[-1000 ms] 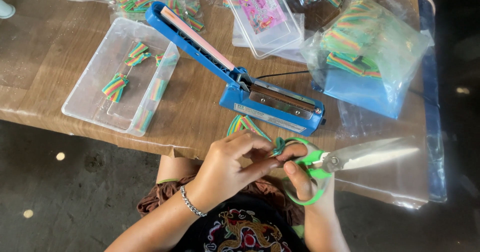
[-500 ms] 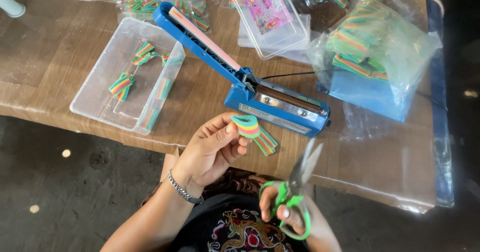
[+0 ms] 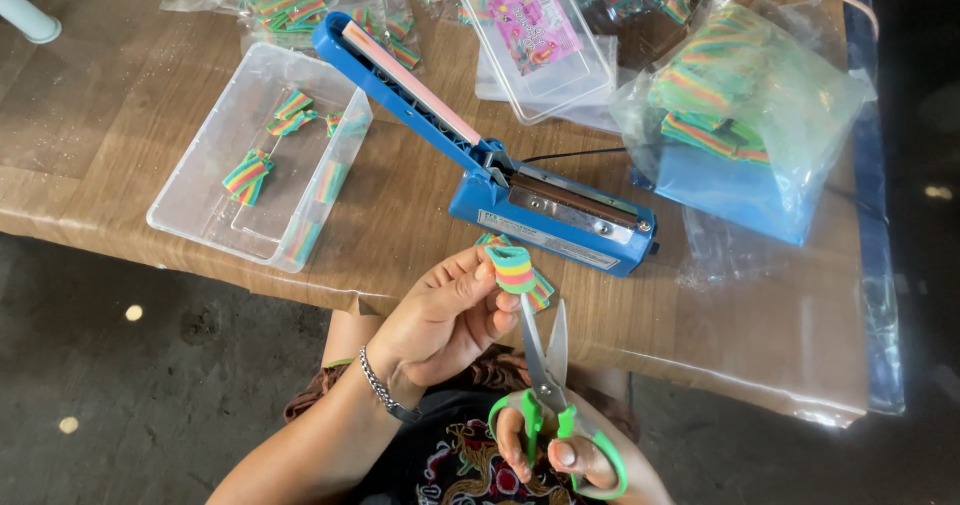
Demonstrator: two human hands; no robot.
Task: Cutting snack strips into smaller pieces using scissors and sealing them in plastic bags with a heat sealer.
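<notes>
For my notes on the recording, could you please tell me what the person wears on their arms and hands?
Both forearms are bare, with no sleeves showing and no gloves. The left hand has a silver chain bracelet at the wrist. The right hand shows no ring or band that I can see.

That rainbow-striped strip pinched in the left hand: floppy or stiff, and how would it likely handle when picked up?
Probably soft and floppy: the rainbow strip folds over the left hand fingertips in a loop. Likely light, since a thumb-and-finger pinch holds it. The cut pieces in the clear tray lie flat, so it seems unlikely to roll. The right hand holds green-handled scissors with blades open just below it.
</notes>
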